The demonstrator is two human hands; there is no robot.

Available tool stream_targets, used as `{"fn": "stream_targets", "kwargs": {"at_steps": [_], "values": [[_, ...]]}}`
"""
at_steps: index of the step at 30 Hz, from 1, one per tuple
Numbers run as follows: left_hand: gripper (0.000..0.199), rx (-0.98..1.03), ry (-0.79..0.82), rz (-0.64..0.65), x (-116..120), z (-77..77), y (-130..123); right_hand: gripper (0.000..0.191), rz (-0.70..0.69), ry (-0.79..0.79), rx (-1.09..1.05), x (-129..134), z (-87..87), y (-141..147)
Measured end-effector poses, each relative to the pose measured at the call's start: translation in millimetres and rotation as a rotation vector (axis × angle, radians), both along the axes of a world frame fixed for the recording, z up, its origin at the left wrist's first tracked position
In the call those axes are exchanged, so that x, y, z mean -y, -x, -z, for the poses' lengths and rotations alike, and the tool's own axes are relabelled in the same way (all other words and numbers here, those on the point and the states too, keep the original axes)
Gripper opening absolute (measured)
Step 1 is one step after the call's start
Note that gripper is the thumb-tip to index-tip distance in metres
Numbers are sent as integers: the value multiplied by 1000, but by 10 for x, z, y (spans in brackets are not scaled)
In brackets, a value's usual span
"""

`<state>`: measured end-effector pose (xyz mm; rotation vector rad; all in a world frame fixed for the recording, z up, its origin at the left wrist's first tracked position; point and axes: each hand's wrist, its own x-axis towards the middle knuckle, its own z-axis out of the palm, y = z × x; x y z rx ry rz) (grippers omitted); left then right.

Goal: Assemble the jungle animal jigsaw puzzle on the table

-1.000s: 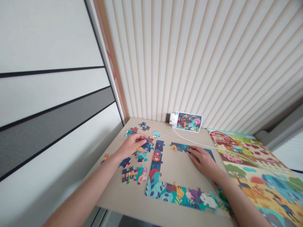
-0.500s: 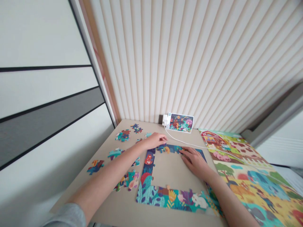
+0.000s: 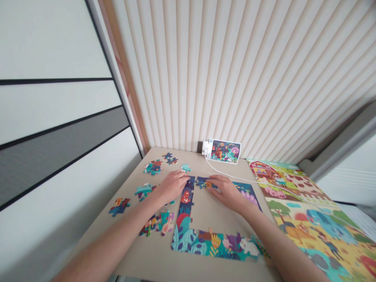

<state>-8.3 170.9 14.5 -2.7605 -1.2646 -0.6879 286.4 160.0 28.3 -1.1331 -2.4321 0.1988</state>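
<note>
The left hand (image 3: 174, 183), fingers side by side, and right hand (image 3: 225, 190), thumb spread, lay palm-down on the multicoloured rectangular puzzle border (image 3: 215, 242).

Puzzle border (image 3: 202, 241) | multicoloured, flat, upper-left gap | loose pieces (image 3: 167, 222) | scattered left of it

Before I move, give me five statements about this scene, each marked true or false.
The left hand is at the upper end of the left border strip. True.
The right hand touches the bottom strip. False: the right hand is at the top border strip.
The picture card is beside the white charger. True.
Loose pieces lie by the right forearm. False: the loose pieces lie left of the left border strip.
The cable runs leftward. False: the cable runs rightward.
</note>
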Motion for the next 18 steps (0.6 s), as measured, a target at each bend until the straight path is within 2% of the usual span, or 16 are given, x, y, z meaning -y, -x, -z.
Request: {"fn": "stream_targets", "kwargs": {"at_steps": [5,12,18], "values": [[29,-13,7,12,85,49,-51,29,-7,65,-30,-157,91,272],[33,-23,12,19,140,16,-79,31,-44,88,-93,-185,98,343],[37,-58,19,72,143,21,-116,33,-41,77,-51,-210,70,377]]}}
